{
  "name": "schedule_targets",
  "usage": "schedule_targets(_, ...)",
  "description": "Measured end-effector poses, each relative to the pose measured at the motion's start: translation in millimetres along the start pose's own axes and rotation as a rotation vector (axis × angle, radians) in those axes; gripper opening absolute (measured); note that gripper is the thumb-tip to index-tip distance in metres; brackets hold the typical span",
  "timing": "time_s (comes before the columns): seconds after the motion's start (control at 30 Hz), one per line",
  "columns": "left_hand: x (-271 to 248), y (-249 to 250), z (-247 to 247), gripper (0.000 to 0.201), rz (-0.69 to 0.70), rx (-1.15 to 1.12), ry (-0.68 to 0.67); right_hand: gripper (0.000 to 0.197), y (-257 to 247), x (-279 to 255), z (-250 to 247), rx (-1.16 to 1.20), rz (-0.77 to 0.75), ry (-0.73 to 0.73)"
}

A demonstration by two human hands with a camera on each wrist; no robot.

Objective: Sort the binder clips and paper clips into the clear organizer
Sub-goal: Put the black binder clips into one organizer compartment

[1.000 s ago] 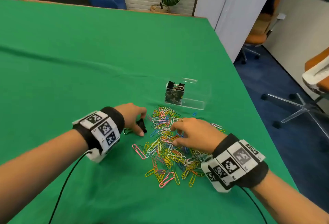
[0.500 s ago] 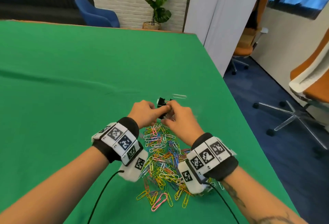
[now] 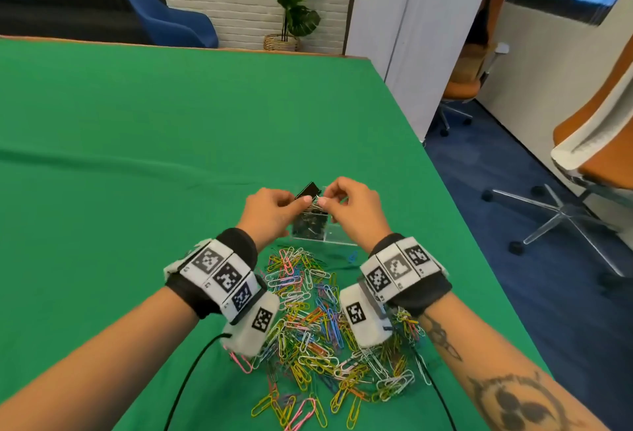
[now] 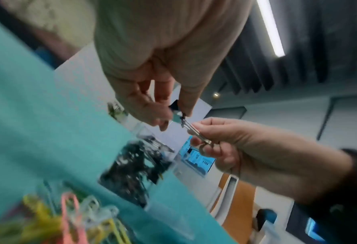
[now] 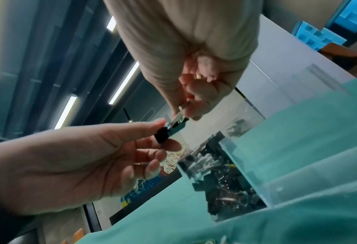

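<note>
A black binder clip [image 3: 308, 190] hangs in the air just above the clear organizer [image 3: 339, 236]. My left hand [image 3: 298, 202] pinches its black body [image 5: 162, 134] between thumb and fingers. My right hand [image 3: 325, 200] pinches its silver wire handles [image 4: 192, 130]. The organizer's left compartment holds several black binder clips [image 3: 308, 226]; its right compartment looks bare. A heap of coloured paper clips [image 3: 315, 321] lies on the green cloth between my wrists, nearer to me than the organizer.
The green table [image 3: 137, 156] stretches wide to the left and far side. Its right edge drops off close beside the organizer, with office chairs [image 3: 589, 163] on the blue floor beyond. A black cable [image 3: 191, 372] trails from my left wrist.
My left hand lifted the binder clip off the cloth and carried it over the organizer. My right hand left the paper clip heap and took hold of the clip's handles.
</note>
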State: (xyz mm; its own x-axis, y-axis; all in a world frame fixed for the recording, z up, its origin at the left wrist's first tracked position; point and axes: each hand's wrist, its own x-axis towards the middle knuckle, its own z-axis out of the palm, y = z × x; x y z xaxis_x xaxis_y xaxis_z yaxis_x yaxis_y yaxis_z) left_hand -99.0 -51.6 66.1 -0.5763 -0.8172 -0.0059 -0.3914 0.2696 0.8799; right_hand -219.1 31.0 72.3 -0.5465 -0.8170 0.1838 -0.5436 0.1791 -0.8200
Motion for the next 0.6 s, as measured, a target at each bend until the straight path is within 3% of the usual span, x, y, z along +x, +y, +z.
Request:
schedule_targets(0.13,18.4,-5.0,-0.9,0.023,0.061,0.12,0.12,0.01,0.3,19.8,6.4,-0.093,0.0,-0.037)
schedule_targets(0.23,23.3,-10.8,1.7,0.021,0.053,0.098,0.138,0.011,4.9,26.8,9.5,-0.15,0.015,-0.052)
schedule_targets(0.37,20.8,-12.1,5.6,0.015,0.1,0.107,0.148,0.021,9.2,24.2,7.3,-0.402,-0.007,-0.018)
schedule_targets(0.6,17.9,-9.8,3.0,0.022,0.153,0.117,0.213,0.016,26.4,18.1,-15.2,-0.21,0.046,0.109)
